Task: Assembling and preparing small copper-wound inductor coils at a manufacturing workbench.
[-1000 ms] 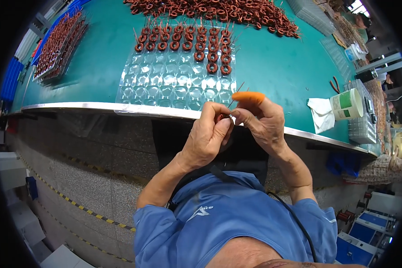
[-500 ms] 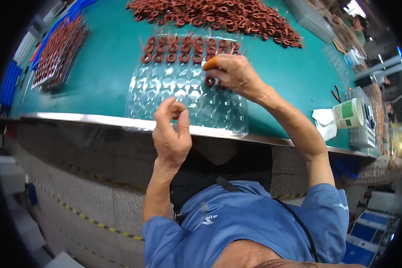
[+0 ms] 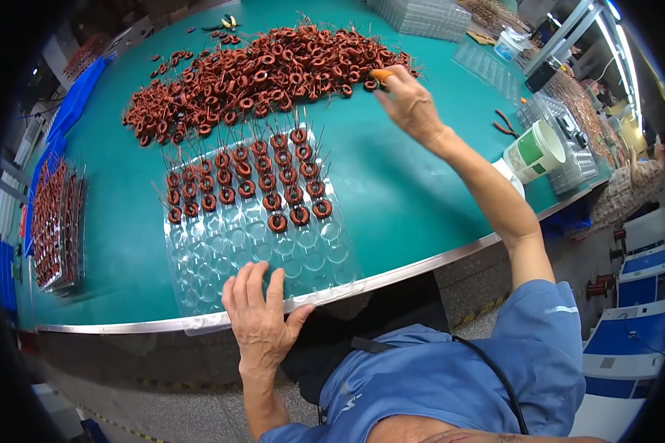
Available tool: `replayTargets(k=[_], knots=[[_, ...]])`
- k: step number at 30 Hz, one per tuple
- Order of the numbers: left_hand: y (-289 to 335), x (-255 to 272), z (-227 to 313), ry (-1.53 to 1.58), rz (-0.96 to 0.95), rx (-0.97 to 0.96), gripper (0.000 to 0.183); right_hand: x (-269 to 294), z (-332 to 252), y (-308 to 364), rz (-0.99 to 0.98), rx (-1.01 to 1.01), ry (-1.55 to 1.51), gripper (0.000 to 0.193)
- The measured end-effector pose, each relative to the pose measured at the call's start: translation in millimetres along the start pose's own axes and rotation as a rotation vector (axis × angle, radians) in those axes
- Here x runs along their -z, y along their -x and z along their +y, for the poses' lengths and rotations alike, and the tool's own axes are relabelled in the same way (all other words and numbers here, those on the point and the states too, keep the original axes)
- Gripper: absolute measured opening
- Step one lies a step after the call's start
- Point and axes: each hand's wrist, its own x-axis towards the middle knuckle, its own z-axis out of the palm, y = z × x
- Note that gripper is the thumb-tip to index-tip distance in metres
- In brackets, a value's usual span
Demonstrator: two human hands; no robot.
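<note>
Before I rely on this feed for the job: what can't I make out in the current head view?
- Head view: whether the fingers of the right hand hold anything; the hand itself blocks their undersides.
- Head view: part of the clear tray's near edge; the left hand covers it.
- Head view: the bottom of the reddish coil pile; upper coils hide it.
- Head view: the coil count in the left-side tray stack; too small and crowded.
</note>
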Motion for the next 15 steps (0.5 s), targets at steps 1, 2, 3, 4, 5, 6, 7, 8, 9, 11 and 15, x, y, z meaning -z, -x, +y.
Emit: replayTargets(k=[1, 2, 3, 4, 5, 6, 7, 8, 9, 11, 15], knots=[[-2.0, 0.4, 1.3, -0.013, -0.026, 0.007, 0.064, -5.0, 25.0, 1.8, 0.007, -0.017, 0.047, 0.030], [-1.0, -0.2, 1.1, -0.024, -0.037, 0.024, 0.065, -7.8, 36.5, 0.4, -0.037, -0.078, 0.029, 0.031], [-1.5, 0.2, 1.1, -0.034, -0.031, 0.025, 0.065, -13.1, 46.4, -2.1, -0.062, -0.092, 0.060, 0.034], [-1.6, 0.9, 1.5, -0.066, -0.048, 0.027, 0.066, -20.0, 54.3, -3.5, -0.088, -0.110, 0.090, 0.037], [-0.9, 2.0, 2.3, -0.097, -0.063, 0.029, 0.067, -27.9, 58.6, -6.5, -0.145, -0.124, 0.132, 0.042], [0.3, 0.8, -0.5, -0.107, -0.073, 0.034, 0.074, -36.5, 61.5, -9.0, -0.197, -0.130, 0.219, 0.042], [1.1, 0.6, -2.8, -0.113, -0.070, 0.039, 0.074, -44.9, 61.7, -11.7, -0.250, -0.134, 0.304, 0.044], [0.7, 0.7, -4.9, -0.098, -0.063, 0.038, 0.074, -50.1, 63.7, -14.9, -0.236, -0.103, 0.331, 0.038], [-0.3, 1.1, -6.3, -0.083, -0.055, 0.036, 0.075, -51.3, 68.0, -17.2, -0.265, -0.116, 0.359, 0.033], [-2.9, 3.9, -7.8, -0.065, -0.054, 0.044, 0.076, -55.1, 73.6, -23.4, -0.272, -0.148, 0.356, 0.020], [-2.4, 5.2, -8.4, -0.023, -0.035, 0.047, 0.076, -53.2, 79.2, -23.2, -0.233, -0.194, 0.058, 0.012]])
